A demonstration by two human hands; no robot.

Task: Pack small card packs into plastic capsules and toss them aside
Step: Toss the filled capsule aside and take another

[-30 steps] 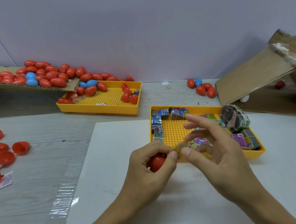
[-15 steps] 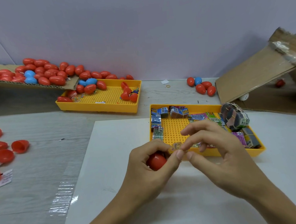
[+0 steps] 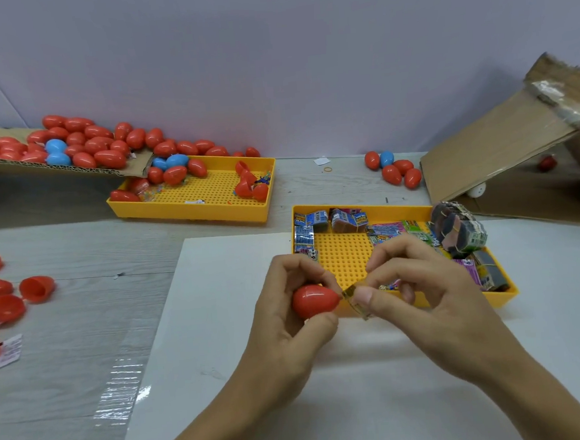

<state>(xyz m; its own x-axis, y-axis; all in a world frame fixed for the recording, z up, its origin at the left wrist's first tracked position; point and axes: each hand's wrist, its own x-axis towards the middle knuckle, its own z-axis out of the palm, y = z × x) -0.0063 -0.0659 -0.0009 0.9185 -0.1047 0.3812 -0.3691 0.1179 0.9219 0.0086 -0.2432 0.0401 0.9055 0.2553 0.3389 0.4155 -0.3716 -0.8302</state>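
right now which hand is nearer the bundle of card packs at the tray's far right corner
Right. The right hand sits just below-left of the bundle, pinching a small pack; the left hand is farther left, gripping the red capsule.

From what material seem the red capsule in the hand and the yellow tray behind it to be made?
Red capsule: likely smooth, glossy plastic; a soft highlight runs along its top. Yellow tray: probably moulded plastic with a duller finish; its floor is a regular grid of small holes.

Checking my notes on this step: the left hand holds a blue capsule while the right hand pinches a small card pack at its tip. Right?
Not quite. In the head view the capsule in the left hand is red, not blue. The right hand does pinch a small card pack at its tip.
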